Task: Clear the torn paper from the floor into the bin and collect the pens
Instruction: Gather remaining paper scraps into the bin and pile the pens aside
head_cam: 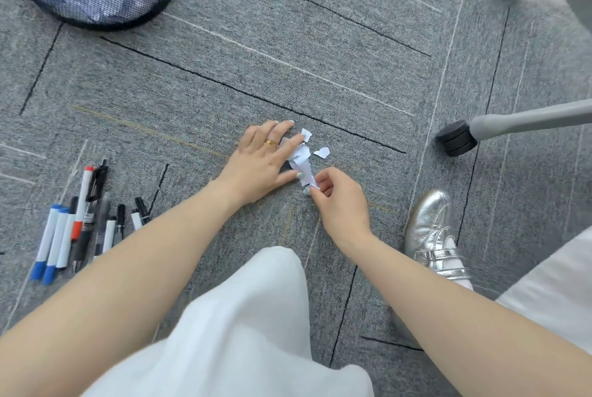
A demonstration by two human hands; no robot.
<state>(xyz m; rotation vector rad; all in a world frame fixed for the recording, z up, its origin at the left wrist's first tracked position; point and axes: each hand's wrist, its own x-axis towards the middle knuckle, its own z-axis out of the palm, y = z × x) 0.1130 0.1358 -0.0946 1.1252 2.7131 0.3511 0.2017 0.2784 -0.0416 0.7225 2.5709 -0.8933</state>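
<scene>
While the left hand point(261, 159) lies flat on torn paper point(299, 162), the right hand point(336, 196) seemingly pinches it.

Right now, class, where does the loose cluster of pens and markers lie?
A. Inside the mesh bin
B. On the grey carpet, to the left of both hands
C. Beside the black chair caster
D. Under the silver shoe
B: the loose cluster of pens and markers lies on the grey carpet, left of the left hand and the right hand.
</scene>
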